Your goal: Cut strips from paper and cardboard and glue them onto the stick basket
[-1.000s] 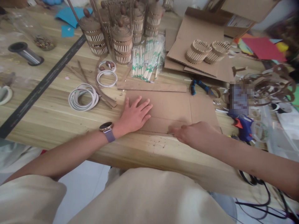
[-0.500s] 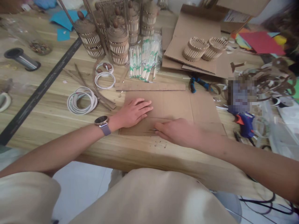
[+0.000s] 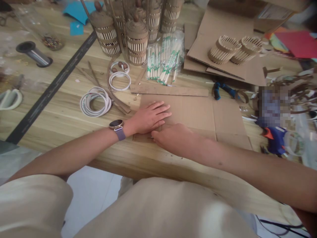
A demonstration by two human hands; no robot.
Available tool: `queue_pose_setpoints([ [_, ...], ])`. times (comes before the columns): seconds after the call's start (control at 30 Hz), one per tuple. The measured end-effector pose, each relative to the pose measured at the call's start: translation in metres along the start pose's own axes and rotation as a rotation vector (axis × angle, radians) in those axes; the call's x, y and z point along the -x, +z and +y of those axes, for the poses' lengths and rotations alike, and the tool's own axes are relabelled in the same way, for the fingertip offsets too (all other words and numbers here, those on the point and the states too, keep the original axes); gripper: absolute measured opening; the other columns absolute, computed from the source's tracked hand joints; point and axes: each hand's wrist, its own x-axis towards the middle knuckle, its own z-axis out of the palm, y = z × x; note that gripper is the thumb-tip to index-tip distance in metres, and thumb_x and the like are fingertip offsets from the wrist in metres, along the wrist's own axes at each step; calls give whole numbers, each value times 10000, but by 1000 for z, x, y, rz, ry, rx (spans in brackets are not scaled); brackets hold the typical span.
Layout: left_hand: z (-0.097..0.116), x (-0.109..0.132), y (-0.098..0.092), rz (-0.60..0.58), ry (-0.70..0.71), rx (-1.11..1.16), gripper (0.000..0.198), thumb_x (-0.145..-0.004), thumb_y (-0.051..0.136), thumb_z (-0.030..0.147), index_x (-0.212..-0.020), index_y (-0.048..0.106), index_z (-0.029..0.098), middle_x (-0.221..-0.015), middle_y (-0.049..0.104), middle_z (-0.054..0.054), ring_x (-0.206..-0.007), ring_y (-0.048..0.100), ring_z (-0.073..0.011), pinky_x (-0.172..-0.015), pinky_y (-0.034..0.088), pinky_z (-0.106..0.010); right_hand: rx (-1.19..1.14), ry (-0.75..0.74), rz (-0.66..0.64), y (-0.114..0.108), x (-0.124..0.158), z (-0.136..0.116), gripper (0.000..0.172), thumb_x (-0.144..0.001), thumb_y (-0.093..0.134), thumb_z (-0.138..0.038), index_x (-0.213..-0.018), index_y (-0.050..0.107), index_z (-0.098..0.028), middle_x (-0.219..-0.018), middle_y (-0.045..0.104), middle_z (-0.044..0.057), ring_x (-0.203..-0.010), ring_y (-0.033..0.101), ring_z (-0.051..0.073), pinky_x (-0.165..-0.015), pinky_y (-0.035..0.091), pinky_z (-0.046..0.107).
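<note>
A flat sheet of brown cardboard (image 3: 192, 107) lies on the table in front of me. My left hand (image 3: 153, 116) rests flat on its left part, fingers spread and pointing right. Close beside it, at the sheet's near left edge, my right hand (image 3: 174, 137) is closed in a pinch. A small shiny tip shows at its fingertips; the rest of that thing is hidden by the fingers. Along the sheet's far edge lies a narrow cardboard strip (image 3: 170, 90).
Rolls of white tape (image 3: 95, 101) lie left of the sheet. Behind stand several stick-sided lanterns (image 3: 136, 41) and bagged sticks (image 3: 164, 61). Blue-handled pliers (image 3: 224, 90) and a blue glue gun (image 3: 276, 140) lie right. Two small stick baskets (image 3: 224, 49) sit on stacked cardboard.
My right hand has slid left along the cardboard's near edge, closer to my left hand. The left hand stays pressed on the sheet. The whole view has shifted slightly.
</note>
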Motion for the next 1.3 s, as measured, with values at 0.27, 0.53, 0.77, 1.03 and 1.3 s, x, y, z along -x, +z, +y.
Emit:
queue_pose_setpoints([
  [0.27, -1, 0, 2, 13, -2, 15, 443, -1041, 377, 337, -1428, 506, 163, -1562, 417, -99, -1462, 321, -291, -1202, 263, -481, 48, -6, 21, 3, -2, -2, 322, -917, 425, -34, -1151, 631, -113, -886, 737, 137, -786, 727, 286, -534, 464, 299],
  [0.53, -2, 0, 4, 32, 5, -1, 453, -1044, 375, 345, -1435, 502, 156, -1557, 421, -110, -1454, 335, -308, -1196, 272, -484, 18, 31, -48, -9, -4, -9, 363, -885, 469, 2, -1194, 634, -96, -988, 745, 176, -840, 738, 282, -617, 533, 326],
  [0.77, -2, 0, -1, -20, 16, 9, 478, -1045, 351, 352, -1475, 449, 166, -1576, 385, -118, -1473, 300, -304, -1187, 265, -503, 147, 16, -186, -34, -6, -24, 407, -788, 648, -20, -1181, 692, -117, -1168, 720, 191, -999, 709, 296, -759, 539, 327],
  [1.03, -3, -1, -1, -29, 29, -4, 472, -1048, 349, 350, -1471, 462, 174, -1563, 410, -105, -1465, 323, -305, -1193, 245, -493, 108, 23, -127, -24, -1, -17, 334, -815, 604, -12, -1118, 700, -112, -1014, 752, 154, -863, 727, 257, -642, 503, 292],
  [1.3, -2, 0, -2, -42, 14, 9, 475, -1053, 340, 359, -1478, 451, 177, -1578, 387, -91, -1472, 307, -302, -1201, 228, -495, 34, 76, -82, -2, 10, -7, 273, -846, 582, -13, -1068, 685, -133, -794, 749, 108, -729, 725, 214, -582, 477, 256],
])
